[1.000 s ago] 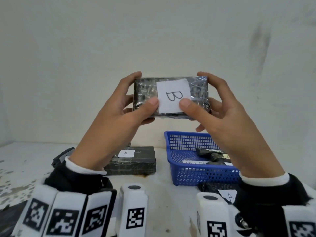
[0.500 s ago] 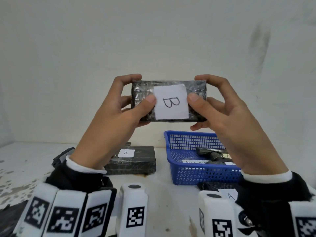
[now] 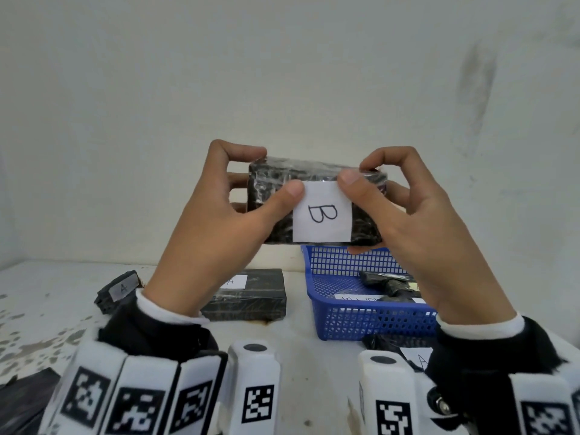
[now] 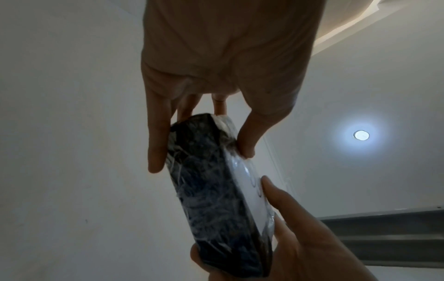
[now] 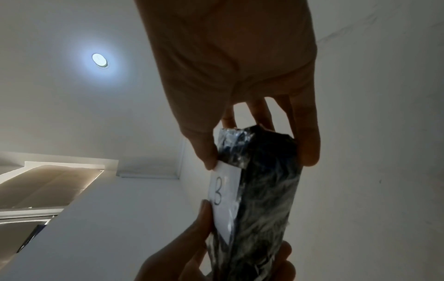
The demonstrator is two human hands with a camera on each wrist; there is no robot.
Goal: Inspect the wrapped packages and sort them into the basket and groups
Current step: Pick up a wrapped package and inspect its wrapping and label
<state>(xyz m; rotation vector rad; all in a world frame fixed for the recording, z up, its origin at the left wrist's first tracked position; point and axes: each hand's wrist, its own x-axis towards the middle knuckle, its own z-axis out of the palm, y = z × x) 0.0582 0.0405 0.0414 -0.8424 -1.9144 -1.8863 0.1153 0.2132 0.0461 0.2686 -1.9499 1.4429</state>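
Both hands hold one package [image 3: 317,199] up in front of the wall, above the far rim of the basket [image 3: 370,318]: the left hand [image 3: 219,233] pinches its left end, thumb on the front and fingers curled over the top and behind, and the right hand [image 3: 417,233] grips the right end the same way. Its white label [image 3: 323,216] reads B — the thumbs just overlap the label's upper corners. The wrists hide much below: a package [image 3: 251,296] marked A is half covered, another [image 3: 117,290] at the left shows only an end, and a third [image 3: 408,350] before the basket is mostly cut off. Dark pieces in the basket are hard to make out — the table [image 3: 47,309] lies open at left
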